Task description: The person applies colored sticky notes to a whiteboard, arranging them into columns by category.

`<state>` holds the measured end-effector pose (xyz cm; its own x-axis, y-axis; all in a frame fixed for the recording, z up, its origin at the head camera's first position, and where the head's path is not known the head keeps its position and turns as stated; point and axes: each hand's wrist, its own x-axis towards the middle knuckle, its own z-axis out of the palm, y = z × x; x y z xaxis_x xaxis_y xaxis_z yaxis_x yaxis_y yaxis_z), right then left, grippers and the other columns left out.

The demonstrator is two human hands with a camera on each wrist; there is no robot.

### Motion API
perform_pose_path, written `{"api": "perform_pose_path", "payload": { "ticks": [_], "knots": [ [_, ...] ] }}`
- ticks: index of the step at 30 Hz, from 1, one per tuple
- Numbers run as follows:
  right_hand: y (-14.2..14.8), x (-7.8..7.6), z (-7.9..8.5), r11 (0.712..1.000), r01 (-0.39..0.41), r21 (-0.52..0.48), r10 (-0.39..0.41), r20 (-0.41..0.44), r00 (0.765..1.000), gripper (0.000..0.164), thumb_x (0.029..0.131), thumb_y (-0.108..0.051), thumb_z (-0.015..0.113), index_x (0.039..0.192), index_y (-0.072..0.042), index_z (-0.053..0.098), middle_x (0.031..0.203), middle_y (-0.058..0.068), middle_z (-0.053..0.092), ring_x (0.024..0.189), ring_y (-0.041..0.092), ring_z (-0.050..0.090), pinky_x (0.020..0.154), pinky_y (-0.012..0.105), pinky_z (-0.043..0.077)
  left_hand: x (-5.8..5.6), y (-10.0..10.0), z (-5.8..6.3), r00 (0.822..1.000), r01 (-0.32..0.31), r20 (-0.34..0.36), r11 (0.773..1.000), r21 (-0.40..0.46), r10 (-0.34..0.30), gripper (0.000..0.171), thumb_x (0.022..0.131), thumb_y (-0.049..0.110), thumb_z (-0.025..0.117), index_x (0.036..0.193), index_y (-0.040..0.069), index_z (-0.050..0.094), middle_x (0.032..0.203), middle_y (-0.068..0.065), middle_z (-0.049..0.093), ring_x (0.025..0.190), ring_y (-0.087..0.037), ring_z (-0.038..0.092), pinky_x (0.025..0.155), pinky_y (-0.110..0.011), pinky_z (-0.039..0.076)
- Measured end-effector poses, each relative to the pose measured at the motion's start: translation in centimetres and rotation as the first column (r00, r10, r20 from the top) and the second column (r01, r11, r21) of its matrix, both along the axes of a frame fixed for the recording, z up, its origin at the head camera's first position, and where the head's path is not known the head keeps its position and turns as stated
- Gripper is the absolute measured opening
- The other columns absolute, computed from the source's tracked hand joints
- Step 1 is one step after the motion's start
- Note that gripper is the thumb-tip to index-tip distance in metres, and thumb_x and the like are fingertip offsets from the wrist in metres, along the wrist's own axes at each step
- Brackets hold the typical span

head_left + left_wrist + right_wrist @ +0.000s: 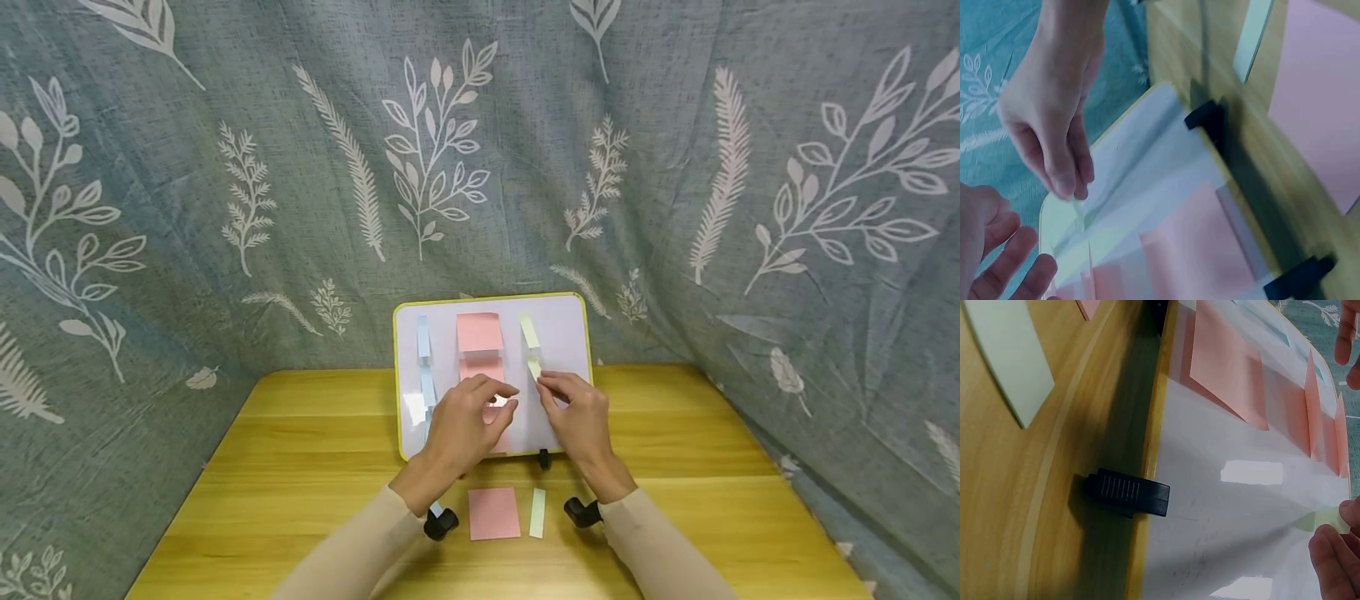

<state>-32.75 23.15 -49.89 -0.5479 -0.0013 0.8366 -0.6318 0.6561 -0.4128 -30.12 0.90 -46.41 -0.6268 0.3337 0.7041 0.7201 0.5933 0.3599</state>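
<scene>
A whiteboard (561, 329) with a yellow rim leans upright on the table. My right hand (581, 414) pinches the lower end of a pale green sticky strip (1321, 520) between thumb and fingertips, its upper part against the board. Above it, another green strip (529, 331) is stuck on. My left hand (465, 423) hovers before the board, fingers bent and parted from the thumb, holding nothing; it partly hides the column of pink sticky notes (479, 332). Blue strips (423, 337) run down the board's left side.
On the table before the board lie a pink sticky note pad (493, 513) and a green strip pad (537, 512). A blue strip (436, 507) shows partly beside the left wrist's black camera mount (441, 524). Black clips (1129, 492) hold the board's lower edge. Patterned curtain (525, 167) hangs behind.
</scene>
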Motion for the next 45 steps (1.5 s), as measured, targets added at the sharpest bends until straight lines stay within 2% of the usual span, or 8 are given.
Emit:
{"api": "perform_pose_path", "payload": {
  "ticks": [9, 16, 25, 31, 35, 39, 42, 45],
  "knots": [
    [0.1, -0.1, -0.2, 1.000, 0.012, -0.007, -0.012, 0.000, 1.000, 0.010, 0.096, 0.007, 0.091, 0.106, 0.006, 0.090, 0.111, 0.022, 0.088, 0.092, 0.034, 0.090, 0.081, 0.040, 0.072, -1.7, -0.3, 1.4, 0.999, -0.048, -0.022, 0.997, 0.064, 0.050, 0.016, 0.107, 0.020, 0.086, 0.123, 0.015, 0.087, 0.118, -0.004, 0.086, 0.102, -0.026, 0.084, 0.083, -0.041, 0.070],
    [-0.1, 0.0, -0.2, 1.000, 0.009, -0.020, -0.010, -0.020, 1.000, 0.011, 0.096, 0.007, 0.091, 0.106, 0.007, 0.090, 0.112, 0.022, 0.088, 0.092, 0.034, 0.090, 0.082, 0.040, 0.071, -2.8, -0.3, 2.6, 0.994, -0.088, -0.050, 0.992, 0.088, 0.092, 0.017, 0.107, 0.020, 0.086, 0.123, 0.014, 0.088, 0.114, -0.006, 0.085, 0.103, -0.030, 0.082, 0.086, -0.048, 0.069],
    [-0.3, -0.3, -0.2, 1.000, 0.015, -0.028, -0.015, -0.006, 1.000, 0.011, 0.096, 0.006, 0.091, 0.107, 0.006, 0.090, 0.112, 0.022, 0.088, 0.092, 0.034, 0.090, 0.081, 0.042, 0.072, -4.7, 0.4, 3.8, 0.985, -0.146, -0.084, 0.989, 0.036, 0.148, 0.031, 0.101, 0.023, 0.093, 0.130, 0.015, 0.085, 0.134, -0.008, 0.080, 0.116, -0.036, 0.075, 0.088, -0.054, 0.060],
    [-0.3, -0.4, -0.6, 1.000, 0.012, -0.025, -0.012, -0.004, 1.000, 0.011, 0.095, 0.007, 0.091, 0.106, 0.007, 0.090, 0.111, 0.023, 0.088, 0.091, 0.035, 0.090, 0.080, 0.041, 0.072, -6.5, 1.4, 4.1, 0.985, -0.166, -0.056, 0.985, -0.041, 0.164, 0.047, 0.099, 0.029, 0.097, 0.141, 0.018, 0.081, 0.152, -0.009, 0.073, 0.137, -0.036, 0.069, 0.104, -0.058, 0.059],
    [-0.2, -0.3, -0.8, 1.000, 0.007, -0.021, -0.007, 0.001, 1.000, 0.012, 0.094, 0.008, 0.092, 0.106, 0.006, 0.090, 0.111, 0.022, 0.088, 0.090, 0.035, 0.090, 0.080, 0.041, 0.072, -7.7, 2.5, 4.2, 0.976, -0.219, -0.033, 0.964, -0.154, 0.217, 0.062, 0.098, 0.039, 0.098, 0.153, 0.021, 0.074, 0.163, -0.009, 0.066, 0.149, -0.037, 0.064, 0.120, -0.061, 0.054],
    [-0.1, -0.2, -0.9, 1.000, 0.010, -0.020, -0.010, 0.016, 1.000, 0.012, 0.094, 0.008, 0.092, 0.106, 0.006, 0.090, 0.111, 0.022, 0.088, 0.091, 0.035, 0.090, 0.081, 0.041, 0.072, -8.8, 3.6, 4.3, 0.960, -0.275, -0.032, 0.921, -0.276, 0.277, 0.082, 0.097, 0.052, 0.096, 0.166, 0.023, 0.063, 0.176, -0.009, 0.056, 0.162, -0.036, 0.055, 0.136, -0.060, 0.044],
    [-0.2, -0.3, -1.0, 1.000, 0.011, -0.010, -0.011, 0.018, 1.000, 0.012, 0.094, 0.007, 0.092, 0.106, 0.006, 0.090, 0.111, 0.022, 0.088, 0.092, 0.034, 0.090, 0.081, 0.042, 0.072, -9.5, 4.2, 4.5, 0.949, -0.306, -0.034, 0.890, -0.338, 0.313, 0.095, 0.094, 0.060, 0.096, 0.172, 0.024, 0.056, 0.182, -0.008, 0.049, 0.168, -0.035, 0.049, 0.143, -0.059, 0.035],
    [-0.2, -0.4, -1.0, 1.000, 0.005, -0.003, -0.005, 0.014, 1.000, 0.013, 0.095, 0.007, 0.092, 0.107, 0.006, 0.090, 0.111, 0.021, 0.088, 0.091, 0.033, 0.090, 0.081, 0.042, 0.073, -10.0, 4.5, 4.6, 0.944, -0.313, -0.017, 0.877, -0.366, 0.329, 0.104, 0.092, 0.063, 0.097, 0.176, 0.024, 0.051, 0.185, -0.007, 0.045, 0.173, -0.035, 0.043, 0.147, -0.063, 0.026]
  ]
}}
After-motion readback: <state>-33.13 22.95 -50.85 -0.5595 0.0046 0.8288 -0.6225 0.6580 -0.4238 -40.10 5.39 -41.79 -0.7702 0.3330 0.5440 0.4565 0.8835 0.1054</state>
